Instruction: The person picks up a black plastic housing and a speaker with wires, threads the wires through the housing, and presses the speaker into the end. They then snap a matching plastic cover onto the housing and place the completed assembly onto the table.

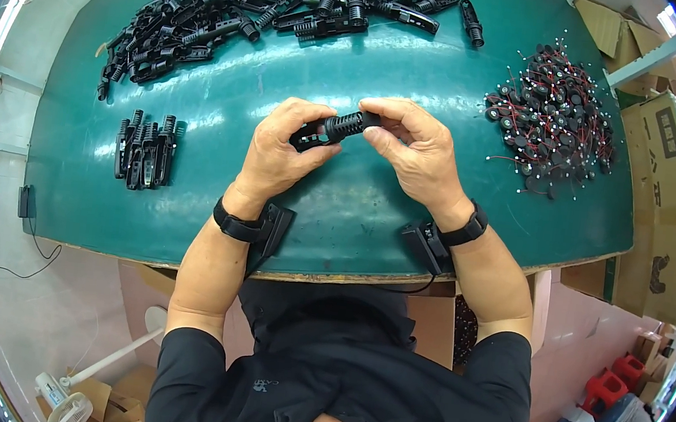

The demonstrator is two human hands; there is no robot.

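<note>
My left hand (279, 140) holds the smooth end of a black plastic tube (338, 128) between thumb and fingers, while my right thumb and forefinger pinch close at its ribbed end; whether the dark tip in my right hand (417, 149) is a separate piece, I cannot tell. The tube lies between my palms, its long axis running from about half past eight to half past two, ribbed end toward my right hand, the nearer one to that tip. At half past eight sits a small group of similar tubes (145, 155), near three o'clock a pile of wired black discs (554, 111), and farthest, at eleven, a big heap of black tubes (236, 13) on the green table (223, 113).
</note>
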